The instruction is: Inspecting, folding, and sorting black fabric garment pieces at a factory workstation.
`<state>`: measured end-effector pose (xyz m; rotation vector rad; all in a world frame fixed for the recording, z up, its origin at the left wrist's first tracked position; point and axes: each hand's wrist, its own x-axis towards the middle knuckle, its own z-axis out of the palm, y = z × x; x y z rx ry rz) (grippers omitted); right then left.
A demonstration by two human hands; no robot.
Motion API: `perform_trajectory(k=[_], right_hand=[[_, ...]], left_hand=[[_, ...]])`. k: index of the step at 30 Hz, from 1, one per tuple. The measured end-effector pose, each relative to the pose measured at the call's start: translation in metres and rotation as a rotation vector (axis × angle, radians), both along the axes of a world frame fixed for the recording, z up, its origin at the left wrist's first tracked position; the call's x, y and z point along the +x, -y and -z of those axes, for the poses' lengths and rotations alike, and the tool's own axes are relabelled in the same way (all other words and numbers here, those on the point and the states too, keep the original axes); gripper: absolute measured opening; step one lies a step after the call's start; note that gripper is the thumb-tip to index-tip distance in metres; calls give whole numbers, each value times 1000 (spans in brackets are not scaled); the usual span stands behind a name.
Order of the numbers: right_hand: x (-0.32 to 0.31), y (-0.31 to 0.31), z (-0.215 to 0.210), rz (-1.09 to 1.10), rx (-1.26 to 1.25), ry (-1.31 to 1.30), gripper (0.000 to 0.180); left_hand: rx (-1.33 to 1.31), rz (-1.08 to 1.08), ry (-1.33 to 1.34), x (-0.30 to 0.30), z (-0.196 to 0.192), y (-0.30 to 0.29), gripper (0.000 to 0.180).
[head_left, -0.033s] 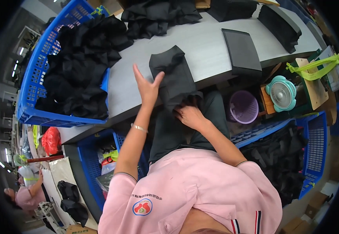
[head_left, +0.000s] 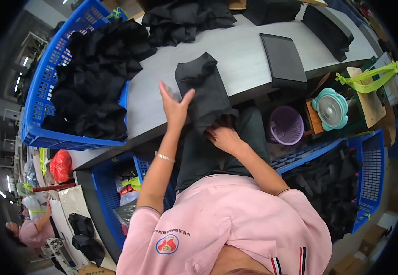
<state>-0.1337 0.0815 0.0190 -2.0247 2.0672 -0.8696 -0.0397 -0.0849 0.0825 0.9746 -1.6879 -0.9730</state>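
Currently, I have the left grip (head_left: 176,111) spread wide, thumb well away from the fingers and nothing held; it is at the left side of a long black fabric piece (head_left: 208,94), its thumb overlapping the cloth in my view, though I cannot tell whether they touch; the right grip (head_left: 225,137) is at the near end of that piece, fingertips hidden by a fold, so I cannot tell whether it is pinching the cloth; the fabric piece lies across the front edge of the pale grey surface (head_left: 242,62), its near end above the dark trousers (head_left: 193,156); to the left I see a blue perforated crate (head_left: 38,98) heaped with black cloth pieces (head_left: 86,87); to the right are a neat black stack (head_left: 283,59), a purple perforated basket (head_left: 293,123) and a turquoise fan (head_left: 331,111).
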Motion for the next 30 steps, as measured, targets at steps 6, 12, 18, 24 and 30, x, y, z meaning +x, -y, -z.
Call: perform_trajectory(k=[6,12,18,24,30], right_hand=[[20,-43,-5,-166,92,-276,23],[13,-76,-99,-87,-283,488,11],[-32,-57,-95,282,-132,992,32],[-44,-64,-85,252,-37,1195,31],[-65,-90,-66,558,-141,998,26]], left_hand=[[905,367,-333,51,-9,-18,39],[799,356,-174,84,8,-22,31],[708,592,-73,76,4,-34,37],[1086,591,-275,48,21,-31,55],[853,740,-120,-16,13,-58,57]])
